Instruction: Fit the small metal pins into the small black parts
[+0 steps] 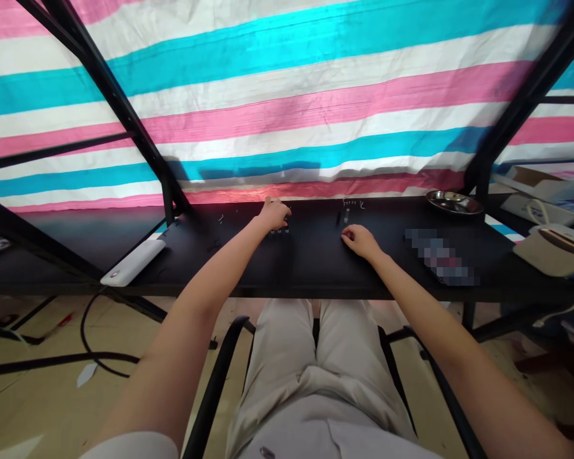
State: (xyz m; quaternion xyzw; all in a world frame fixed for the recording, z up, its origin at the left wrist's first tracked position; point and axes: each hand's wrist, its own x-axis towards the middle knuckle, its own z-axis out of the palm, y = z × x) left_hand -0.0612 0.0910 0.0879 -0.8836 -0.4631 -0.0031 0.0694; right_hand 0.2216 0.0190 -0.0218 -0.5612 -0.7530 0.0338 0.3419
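On the black table (310, 274), my left hand (273, 215) is held low over a group of small clear pieces (280, 231), its fingers bent and spread. To the right, my right hand (358, 240) rests near the table surface with thumb and fingertips pressed together; whatever they may hold is too small to make out. Just beyond it lies a small clear strip (347, 215), and behind that a row of tiny pale pieces (351, 203). A few more small bits (220, 218) lie left of my left hand.
A white power strip (134, 262) lies at the table's left end. A round metal dish (454, 203) stands at the back right, with a blurred-out object (440, 257) in front of it. A beige bag (555, 248) is far right. Black frame posts rise on both sides.
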